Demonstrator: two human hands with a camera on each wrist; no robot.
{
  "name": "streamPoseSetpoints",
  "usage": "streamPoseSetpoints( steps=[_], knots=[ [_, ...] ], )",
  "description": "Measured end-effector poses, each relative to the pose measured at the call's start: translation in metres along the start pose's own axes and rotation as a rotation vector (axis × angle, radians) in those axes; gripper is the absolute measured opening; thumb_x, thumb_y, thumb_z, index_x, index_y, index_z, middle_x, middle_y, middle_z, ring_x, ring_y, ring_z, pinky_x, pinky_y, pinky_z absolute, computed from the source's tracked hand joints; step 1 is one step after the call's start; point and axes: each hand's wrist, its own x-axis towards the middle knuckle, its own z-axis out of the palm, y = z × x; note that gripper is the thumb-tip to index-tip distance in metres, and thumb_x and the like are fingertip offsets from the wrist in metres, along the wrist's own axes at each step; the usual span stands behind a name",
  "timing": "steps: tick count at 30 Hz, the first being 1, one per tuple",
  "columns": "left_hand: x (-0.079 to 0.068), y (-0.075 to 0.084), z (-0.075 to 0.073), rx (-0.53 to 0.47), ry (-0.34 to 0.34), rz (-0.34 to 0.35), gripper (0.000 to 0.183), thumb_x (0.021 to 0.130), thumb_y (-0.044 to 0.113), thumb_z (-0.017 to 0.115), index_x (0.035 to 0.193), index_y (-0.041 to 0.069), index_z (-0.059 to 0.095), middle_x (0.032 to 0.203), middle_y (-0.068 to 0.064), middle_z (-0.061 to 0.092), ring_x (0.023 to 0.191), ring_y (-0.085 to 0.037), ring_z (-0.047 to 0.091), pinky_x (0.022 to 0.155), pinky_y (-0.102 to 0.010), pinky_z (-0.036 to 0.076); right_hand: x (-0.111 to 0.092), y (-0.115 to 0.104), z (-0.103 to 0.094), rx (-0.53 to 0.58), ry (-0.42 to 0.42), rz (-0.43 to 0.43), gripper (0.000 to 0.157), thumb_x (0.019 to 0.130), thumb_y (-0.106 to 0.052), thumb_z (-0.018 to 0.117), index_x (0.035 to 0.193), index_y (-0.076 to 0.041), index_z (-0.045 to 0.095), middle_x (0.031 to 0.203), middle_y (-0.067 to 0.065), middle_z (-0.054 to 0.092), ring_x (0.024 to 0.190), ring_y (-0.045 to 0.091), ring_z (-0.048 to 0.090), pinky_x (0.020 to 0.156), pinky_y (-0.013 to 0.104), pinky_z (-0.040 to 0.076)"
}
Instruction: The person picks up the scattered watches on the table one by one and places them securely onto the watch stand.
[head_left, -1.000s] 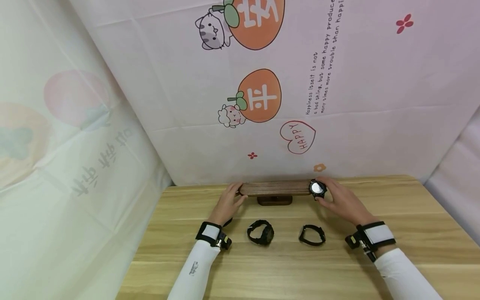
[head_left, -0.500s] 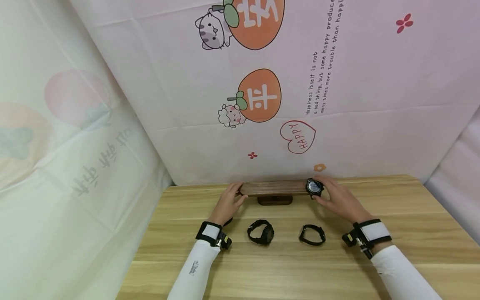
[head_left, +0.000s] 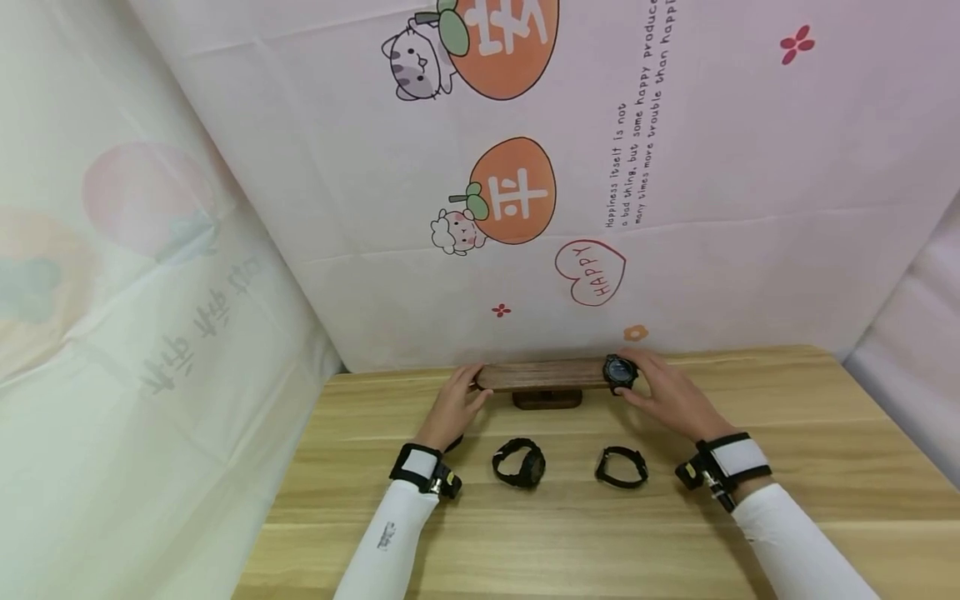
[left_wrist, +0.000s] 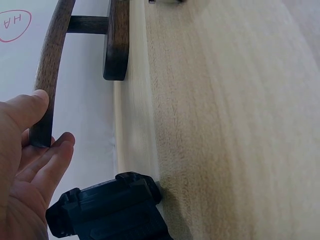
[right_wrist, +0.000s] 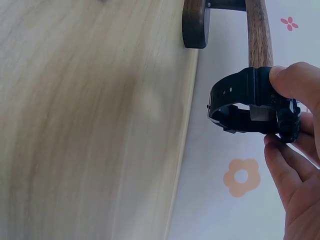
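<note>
A dark wooden watch stand (head_left: pixel 543 375) with a horizontal bar stands at the back of the table. My left hand (head_left: pixel 452 407) grips the bar's left end, thumb (left_wrist: pixel 37 102) in front and fingers behind. With my right hand (head_left: pixel 671 396) I hold a black wristwatch (head_left: pixel 620 372) by its case, between thumb and fingers. Its closed strap loop (right_wrist: pixel 235 107) encircles the bar's right end, and the bar's tip shows inside the loop in the right wrist view. Two more black watches lie on the table in front: one with a round case (head_left: pixel 532 468) and a slimmer one (head_left: pixel 622 467).
The light wooden table (head_left: pixel 555 542) ends at the back against a printed white cloth (head_left: pixel 375 275). More cloth hangs at the left and right sides. Each wrist wears a strapped camera, such as the black one (left_wrist: pixel 110 207) in the left wrist view.
My right hand has moved left, sliding the watch a short way further along the bar. The left hand keeps its grip on the bar's other end. The head view has shifted slightly.
</note>
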Motion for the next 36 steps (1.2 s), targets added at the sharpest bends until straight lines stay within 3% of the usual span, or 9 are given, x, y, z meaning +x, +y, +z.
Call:
streamPoseSetpoints(
  steps=[13,36],
  knots=[
    [-0.002,-0.002,0.0,-0.007,0.013,0.02,0.058,0.095,0.028,0.063,0.147,0.011,0.041,0.14,-0.011,0.048,0.12,-0.023,0.052,0.094,-0.035,0.052,0.004,-0.006,0.005,0.016,-0.041,0.046,0.069,0.086,-0.032,0.074,0.144,-0.014,0.043,0.14,0.014,0.049,0.119,0.033,0.051,0.095,0.054,0.048],
    [-0.002,0.002,0.001,-0.01,0.036,0.001,0.057,0.094,0.024,0.065,0.145,0.01,0.043,0.14,-0.011,0.049,0.122,-0.023,0.05,0.097,-0.037,0.05,0.008,-0.011,0.014,-0.007,-0.024,0.013,0.07,0.086,-0.033,0.073,0.145,-0.012,0.041,0.141,0.015,0.049,0.123,0.034,0.048,0.101,0.055,0.043]
  ],
)
